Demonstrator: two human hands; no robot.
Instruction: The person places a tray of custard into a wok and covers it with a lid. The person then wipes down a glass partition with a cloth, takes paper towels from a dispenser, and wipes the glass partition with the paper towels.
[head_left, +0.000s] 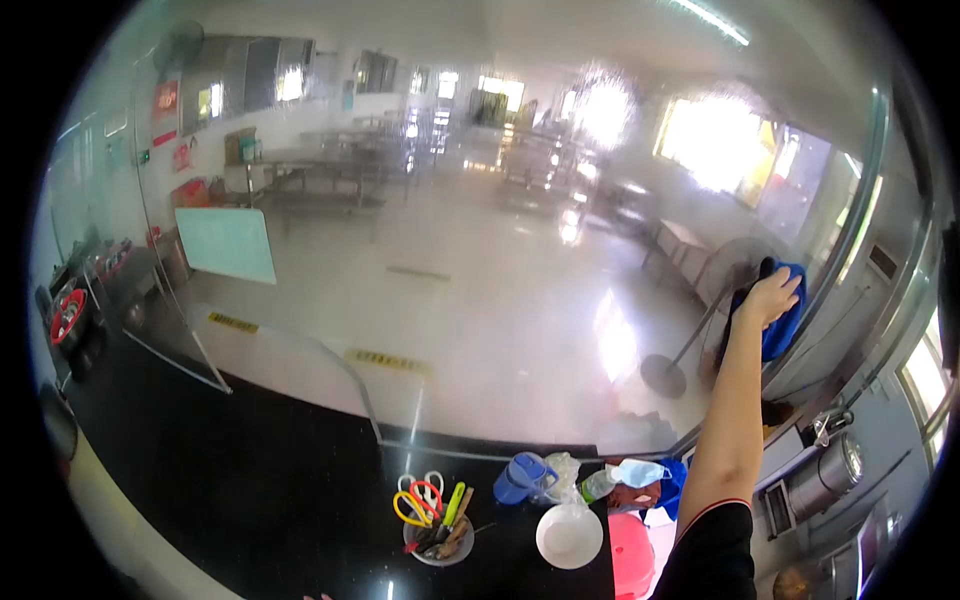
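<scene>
My right hand point(775, 295) is stretched far out at the right, its fingers closed on a blue cloth point(787, 325) that is pressed against a large glass pane point(520, 330). The arm with a black sleeve reaches up from the lower right. Of my left hand point(318, 597) only fingertips show at the bottom edge, too little to tell how they are held. Below the glass, on the black counter point(270, 480), are a bowl of scissors and tools point(440, 535), a blue mug point(522, 478) and a white bowl point(569, 536).
Beside the mug lie a clear plastic bag point(564, 475) and a pale blue mask point(641, 472). A red stool point(630, 555) stands right of the counter. A red basket point(68, 316) is at the far left. Behind the glass, tables and a standing fan point(663, 375) appear.
</scene>
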